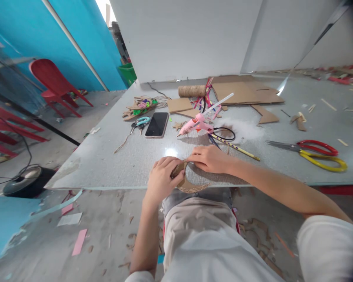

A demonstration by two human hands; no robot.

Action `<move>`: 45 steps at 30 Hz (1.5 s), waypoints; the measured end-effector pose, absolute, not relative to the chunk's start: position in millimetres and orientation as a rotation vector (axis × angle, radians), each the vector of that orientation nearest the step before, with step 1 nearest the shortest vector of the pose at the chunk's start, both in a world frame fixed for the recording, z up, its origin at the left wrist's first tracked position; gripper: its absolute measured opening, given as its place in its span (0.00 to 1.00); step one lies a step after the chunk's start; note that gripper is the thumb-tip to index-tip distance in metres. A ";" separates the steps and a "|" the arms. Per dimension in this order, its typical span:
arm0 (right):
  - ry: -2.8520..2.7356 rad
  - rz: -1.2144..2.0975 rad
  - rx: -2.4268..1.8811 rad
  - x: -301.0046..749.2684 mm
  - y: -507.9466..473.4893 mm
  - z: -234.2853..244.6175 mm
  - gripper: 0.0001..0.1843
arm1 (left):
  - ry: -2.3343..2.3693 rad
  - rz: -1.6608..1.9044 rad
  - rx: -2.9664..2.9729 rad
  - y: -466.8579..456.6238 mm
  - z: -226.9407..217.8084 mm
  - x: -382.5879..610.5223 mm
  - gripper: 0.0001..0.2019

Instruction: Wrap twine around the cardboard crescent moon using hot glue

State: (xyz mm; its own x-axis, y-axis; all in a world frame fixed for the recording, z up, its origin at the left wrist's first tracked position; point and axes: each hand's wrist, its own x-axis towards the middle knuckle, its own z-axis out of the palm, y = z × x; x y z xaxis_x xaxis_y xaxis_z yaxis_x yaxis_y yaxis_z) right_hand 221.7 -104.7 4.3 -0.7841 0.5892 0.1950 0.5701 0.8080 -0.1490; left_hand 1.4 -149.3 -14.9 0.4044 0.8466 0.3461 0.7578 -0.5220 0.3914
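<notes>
A: Where is the piece, and how many?

B: 1 twine-wrapped cardboard crescent (pixel 191 187), at the near edge of the table (pixel 106 156), partly hanging past it over the lap. The left hand (pixel 161 177) is curled around its left end. The right hand (pixel 209 158) has its fingertips pressed together on the upper tip. Both hands are clamped on it, almost touching each other.

A: What lies closest beyond the hands?

B: 1 yellow pencil (pixel 237 148), just past the right hand. Then 1 pink glue gun (pixel 197 124) with its black cord (pixel 225 134) looped beside it. Left of the gun lie 1 phone (pixel 157 124), face up, and 1 bunch of keys (pixel 140 122).

A: Further back?

B: 1 spool of twine (pixel 191 91), a bundle of coloured strips (pixel 204 100), and several cardboard sheets (pixel 244 92) against the white wall. 1 decorated cardboard piece (pixel 141 105) sits at the back left. The scissors (pixel 317 153) lie well to the right, with 1 red and 1 yellow handle loop; 1 pair or 2, I cannot tell.

A: Room to move?

B: The tabletop left of the hands is bare up to the phone. The pencil and gun crowd the space straight ahead. The table's near edge runs under both wrists. On the floor to the left are paper scraps, 1 black round device (pixel 28 181) and 1 red chair (pixel 54 84).
</notes>
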 end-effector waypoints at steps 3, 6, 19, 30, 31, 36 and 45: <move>-2.794 0.114 -0.929 220.3 -105.8 7.4 0.15 | 1.431 0.759 2.478 -149.3 -14.4 1.5 0.10; -2.820 0.100 -0.934 218.6 -106.1 9.9 0.15 | 1.449 0.739 2.473 -149.8 -13.0 2.1 0.09; -2.889 0.003 -1.003 214.1 -105.5 13.6 0.15 | 1.449 0.733 2.466 -149.6 -13.4 2.1 0.07; -2.718 0.238 -0.987 217.3 -97.5 14.9 0.14 | 1.446 0.646 2.556 -150.2 -13.4 1.8 0.11; -2.680 0.273 -0.974 218.8 -96.5 14.5 0.13 | 1.448 0.647 2.556 -150.3 -13.1 1.9 0.11; -2.642 0.308 -0.914 227.2 -94.8 12.6 0.08 | 1.451 0.635 2.566 -150.7 -11.8 2.3 0.11; -2.697 0.181 -0.863 229.8 -92.5 6.2 0.10 | 1.418 0.649 2.577 -149.7 -13.0 0.8 0.13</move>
State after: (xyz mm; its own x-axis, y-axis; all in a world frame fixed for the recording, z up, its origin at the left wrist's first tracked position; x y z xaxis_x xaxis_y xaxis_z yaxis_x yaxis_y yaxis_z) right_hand 229.8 -92.5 6.2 -0.7734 0.5839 0.2470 0.5455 0.8114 -0.2100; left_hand 0.8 -149.7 -13.0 0.4665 0.8299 0.3061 0.7743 -0.5505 0.3123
